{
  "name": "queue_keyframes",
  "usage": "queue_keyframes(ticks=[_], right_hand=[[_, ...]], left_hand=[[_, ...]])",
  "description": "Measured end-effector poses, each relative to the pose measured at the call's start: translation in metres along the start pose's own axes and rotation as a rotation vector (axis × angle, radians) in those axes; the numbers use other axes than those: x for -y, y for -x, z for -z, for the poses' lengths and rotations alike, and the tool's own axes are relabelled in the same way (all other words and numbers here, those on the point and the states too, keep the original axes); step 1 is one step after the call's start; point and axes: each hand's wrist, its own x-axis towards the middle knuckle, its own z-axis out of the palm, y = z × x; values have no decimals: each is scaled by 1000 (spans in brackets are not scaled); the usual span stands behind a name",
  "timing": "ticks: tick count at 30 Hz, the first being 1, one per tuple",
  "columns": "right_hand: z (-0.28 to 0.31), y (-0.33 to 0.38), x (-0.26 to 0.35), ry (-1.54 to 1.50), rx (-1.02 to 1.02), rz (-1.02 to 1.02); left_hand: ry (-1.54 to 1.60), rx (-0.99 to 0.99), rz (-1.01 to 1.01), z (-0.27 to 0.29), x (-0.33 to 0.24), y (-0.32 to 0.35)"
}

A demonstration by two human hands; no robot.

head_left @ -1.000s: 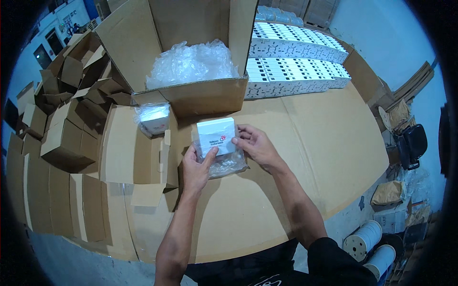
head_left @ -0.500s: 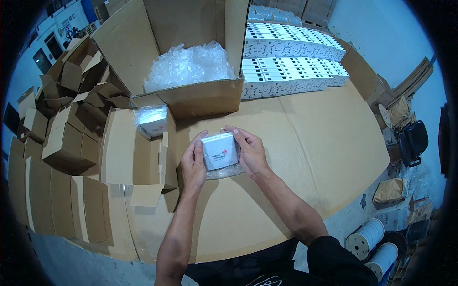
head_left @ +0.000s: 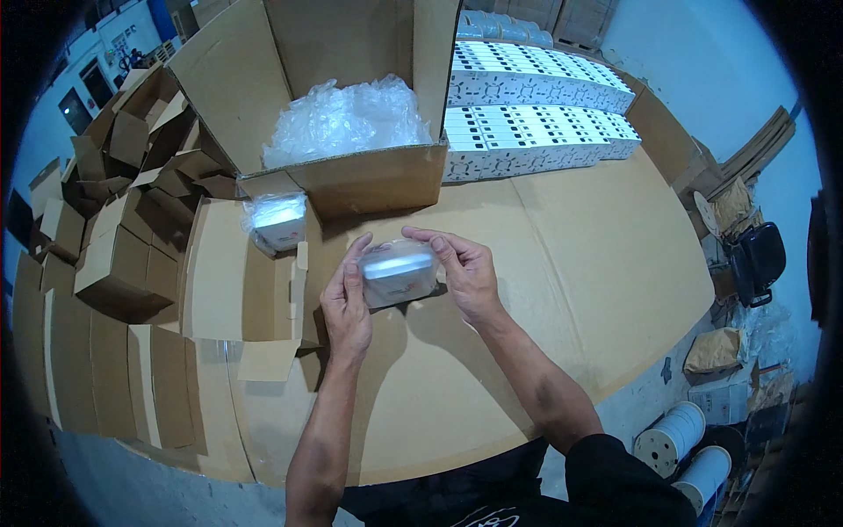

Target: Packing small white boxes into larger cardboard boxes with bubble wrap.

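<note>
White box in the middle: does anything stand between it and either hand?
Only clear plastic around the white box, as far as the blur shows; nothing else is visible between it and the left hand or right hand.

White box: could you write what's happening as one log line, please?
Left hand: on white box, left side | Right hand: at right side | View: box blurred | Nearby: wrapped box in open carton

"What's worn?"
"A black shirt [head_left: 413, 505] with a white, curving marking [head_left: 493, 519]."
"And the sleeve [head_left: 622, 483]?"
"Black too, ending near the elbow. Left hand [head_left: 348, 309] and right hand [head_left: 469, 279] are bare."
</note>
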Motion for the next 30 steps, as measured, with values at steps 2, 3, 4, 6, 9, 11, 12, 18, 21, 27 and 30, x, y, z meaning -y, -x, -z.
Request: queue_keyframes(ticks=[2, 3, 4, 6, 9, 11, 12, 18, 21, 27, 30], right_hand=[[-1, -1, -3, -68, 20, -39], [0, -1, -5, -69, 20, -40], [2, -2, -7, -96, 46, -50], [4, -2, -9, -121, 70, -61], [1, -2, -7, -235, 98, 3], [7, -1, -5, -16, 196, -112], [8, -1, -7, -16, 195, -113], [14, -3, -7, 141, 254, -316], [23, -4, -18, 139, 268, -312], [21, -4, -10, 61, 262, -159], [21, -4, -10, 16, 234, -243]], left_hand=[[120, 5, 6, 1, 6, 0], [139, 7, 23, 3, 7, 0], [161, 12, 42, 3, 9, -1], [217, 17, 34, -1, 10, -2], [292, 21, -4, 4, 17, -6], [320, 31, -29, 4, 17, -8], [360, 33, -9, 4, 16, -8], [430, 28, 4, 4, 13, -10], [436, 53, -1, 3, 10, -10], [110, 187, 119, 6, 7, -4], [98, 147, 198, 8, 13, -2]])
